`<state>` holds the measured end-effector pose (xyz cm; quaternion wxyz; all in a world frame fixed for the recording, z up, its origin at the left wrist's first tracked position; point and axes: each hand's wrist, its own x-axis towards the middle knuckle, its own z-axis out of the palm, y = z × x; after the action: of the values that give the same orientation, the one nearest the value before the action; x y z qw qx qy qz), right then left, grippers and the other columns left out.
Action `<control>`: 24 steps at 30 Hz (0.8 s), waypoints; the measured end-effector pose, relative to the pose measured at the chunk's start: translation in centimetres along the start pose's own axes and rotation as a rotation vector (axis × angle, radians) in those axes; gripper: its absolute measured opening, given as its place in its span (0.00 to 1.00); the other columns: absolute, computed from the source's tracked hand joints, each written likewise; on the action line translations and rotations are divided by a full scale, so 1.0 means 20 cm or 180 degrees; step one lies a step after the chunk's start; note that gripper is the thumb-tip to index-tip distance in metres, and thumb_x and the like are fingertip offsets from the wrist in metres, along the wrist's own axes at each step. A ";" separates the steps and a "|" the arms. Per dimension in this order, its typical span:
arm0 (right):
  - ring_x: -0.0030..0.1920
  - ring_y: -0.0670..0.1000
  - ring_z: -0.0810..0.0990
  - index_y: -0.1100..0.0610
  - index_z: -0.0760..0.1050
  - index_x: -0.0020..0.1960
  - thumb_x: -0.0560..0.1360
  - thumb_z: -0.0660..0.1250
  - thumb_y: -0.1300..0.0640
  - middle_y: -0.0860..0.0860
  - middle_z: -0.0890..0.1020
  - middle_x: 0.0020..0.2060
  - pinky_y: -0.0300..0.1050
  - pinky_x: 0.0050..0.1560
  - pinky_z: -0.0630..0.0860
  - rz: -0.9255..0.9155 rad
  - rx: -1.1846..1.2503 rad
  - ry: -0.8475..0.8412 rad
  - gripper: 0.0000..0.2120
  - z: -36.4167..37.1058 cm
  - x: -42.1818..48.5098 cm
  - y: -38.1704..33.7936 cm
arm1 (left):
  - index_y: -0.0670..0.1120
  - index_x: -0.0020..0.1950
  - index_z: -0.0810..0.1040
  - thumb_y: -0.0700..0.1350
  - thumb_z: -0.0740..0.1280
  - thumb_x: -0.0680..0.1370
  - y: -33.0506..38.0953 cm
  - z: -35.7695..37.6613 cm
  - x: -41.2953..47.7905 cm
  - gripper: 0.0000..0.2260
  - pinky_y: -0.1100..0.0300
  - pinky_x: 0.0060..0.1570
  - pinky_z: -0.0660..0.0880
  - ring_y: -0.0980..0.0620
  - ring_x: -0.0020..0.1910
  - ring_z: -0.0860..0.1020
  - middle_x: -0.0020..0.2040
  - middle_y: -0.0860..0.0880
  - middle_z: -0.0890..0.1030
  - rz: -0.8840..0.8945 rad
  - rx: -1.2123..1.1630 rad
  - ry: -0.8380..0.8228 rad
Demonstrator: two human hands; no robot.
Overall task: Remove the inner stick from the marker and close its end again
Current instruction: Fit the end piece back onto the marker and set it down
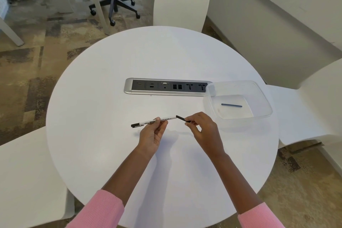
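Clear tub (260,96), dark stick (231,105) inside (left hand (150,136) round marker (162,119), right hand (202,131) round black piece (182,118))

Marker (166,119) above table (111,79), container (263,101) right of it, stick (231,105) inside; socket strip (166,86) behind

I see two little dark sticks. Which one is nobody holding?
The dark stick lying in the clear plastic tub; the other, a black piece, is pinched by the right hand at the end of the marker.
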<state>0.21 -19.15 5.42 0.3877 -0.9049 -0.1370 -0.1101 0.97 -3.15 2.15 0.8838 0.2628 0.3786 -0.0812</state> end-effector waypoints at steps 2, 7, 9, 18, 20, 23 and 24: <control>0.40 0.55 0.79 0.64 0.79 0.44 0.69 0.69 0.69 0.58 0.81 0.38 0.47 0.43 0.78 -0.0008 0.0019 -0.0006 0.04 0.00 -0.01 0.00 | 0.38 0.38 0.74 0.34 0.62 0.77 0.00 0.00 0.00 0.07 0.61 0.52 0.73 0.54 0.27 0.82 0.24 0.47 0.82 0.0011 0.0037 0.0002; 0.39 0.52 0.80 0.63 0.79 0.43 0.69 0.70 0.69 0.57 0.81 0.38 0.36 0.43 0.76 0.0036 0.0239 0.0061 0.04 0.00 -0.01 0.00 | 0.37 0.39 0.75 0.34 0.63 0.77 0.01 0.00 -0.02 0.06 0.58 0.55 0.72 0.53 0.28 0.82 0.26 0.46 0.82 -0.0038 -0.0027 -0.0005; 0.38 0.50 0.79 0.63 0.79 0.43 0.69 0.70 0.69 0.57 0.82 0.38 0.33 0.44 0.75 0.0025 0.0280 0.0077 0.04 0.00 -0.01 0.00 | 0.37 0.40 0.75 0.35 0.63 0.76 0.01 0.01 -0.03 0.06 0.57 0.56 0.72 0.52 0.29 0.82 0.27 0.45 0.82 -0.0088 -0.0078 0.0001; 0.39 0.52 0.80 0.62 0.79 0.46 0.70 0.69 0.67 0.57 0.81 0.39 0.39 0.44 0.76 -0.0114 0.0206 0.0009 0.05 0.01 -0.02 -0.03 | 0.37 0.42 0.77 0.35 0.65 0.75 -0.02 0.06 -0.08 0.04 0.62 0.38 0.81 0.53 0.30 0.83 0.29 0.45 0.83 -0.0292 -0.0110 -0.0331; 0.40 0.52 0.79 0.62 0.79 0.48 0.71 0.69 0.67 0.57 0.81 0.39 0.39 0.44 0.76 -0.0124 0.0161 0.0022 0.07 0.00 -0.02 -0.03 | 0.37 0.41 0.78 0.35 0.64 0.75 -0.02 0.08 -0.09 0.05 0.62 0.36 0.82 0.53 0.31 0.83 0.30 0.44 0.84 -0.0334 -0.0147 -0.0392; 0.39 0.51 0.79 0.62 0.79 0.49 0.71 0.68 0.67 0.57 0.80 0.39 0.38 0.44 0.76 -0.0164 0.0139 0.0103 0.08 0.00 -0.03 -0.04 | 0.37 0.40 0.77 0.35 0.64 0.76 -0.01 0.09 -0.10 0.06 0.61 0.37 0.81 0.52 0.31 0.83 0.30 0.44 0.84 -0.0367 -0.0190 -0.0447; 0.39 0.52 0.79 0.61 0.79 0.49 0.71 0.68 0.67 0.57 0.80 0.39 0.39 0.44 0.76 -0.0177 0.0133 0.0125 0.08 0.00 -0.03 -0.04 | 0.37 0.40 0.77 0.36 0.64 0.76 -0.01 0.10 -0.10 0.06 0.61 0.37 0.81 0.52 0.31 0.83 0.30 0.43 0.84 -0.0370 -0.0190 -0.0460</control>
<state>-0.60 -18.73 5.78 0.4060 -0.8901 -0.1567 -0.1357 0.67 -4.46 4.60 0.9100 0.2074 0.3307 -0.1398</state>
